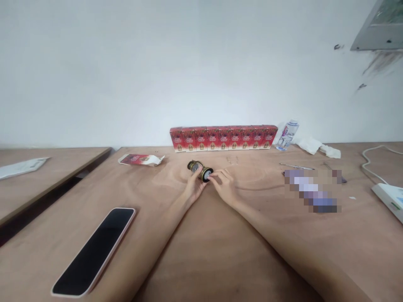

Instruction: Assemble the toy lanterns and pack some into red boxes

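Observation:
A small bronze-coloured lantern (190, 165) lies tipped on its side above the middle of the table, its round base turned toward me. My left hand (192, 189) is closed around its body, with the thumb over the clear part. At the black-rimmed base, with its pale centre (206, 174), are the pinched fingertips of my right hand (226, 188). Whether they grip a small part there is too small to tell. Behind the lantern, a row of several red boxes (224, 138) stands against the wall, each printed with a lantern picture.
An opened red box (137, 159) lies flat at the left. Nearer me is a phone (94, 251). To the right are a bottle (288, 135), crumpled tissues (310, 145), a thin screwdriver-like tool (296, 166), a blurred-out item (310, 191) and a white device (390, 199) with a cable. A gap divides two tables.

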The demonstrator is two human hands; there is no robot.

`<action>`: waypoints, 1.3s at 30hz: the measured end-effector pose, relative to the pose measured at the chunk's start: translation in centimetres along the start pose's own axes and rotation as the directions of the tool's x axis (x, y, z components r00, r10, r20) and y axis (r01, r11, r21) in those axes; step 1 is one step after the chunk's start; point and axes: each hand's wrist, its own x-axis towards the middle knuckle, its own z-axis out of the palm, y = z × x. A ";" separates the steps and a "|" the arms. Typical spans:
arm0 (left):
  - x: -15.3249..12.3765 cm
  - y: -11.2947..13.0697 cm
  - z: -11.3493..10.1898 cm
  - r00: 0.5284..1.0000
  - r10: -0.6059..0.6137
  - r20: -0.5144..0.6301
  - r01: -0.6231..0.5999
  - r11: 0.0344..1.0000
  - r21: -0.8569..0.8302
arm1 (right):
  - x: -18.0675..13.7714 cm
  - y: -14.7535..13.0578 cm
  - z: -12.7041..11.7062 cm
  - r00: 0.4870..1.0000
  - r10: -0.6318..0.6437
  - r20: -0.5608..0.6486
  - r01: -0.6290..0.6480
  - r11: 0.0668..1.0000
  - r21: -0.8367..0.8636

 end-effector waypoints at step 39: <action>1.0 1.9 -1.6 0.985 0.047 -0.163 -0.062 0.994 -0.087 | 6.5 9.2 -0.8 0.831 0.525 -0.183 -0.555 0.801 -0.225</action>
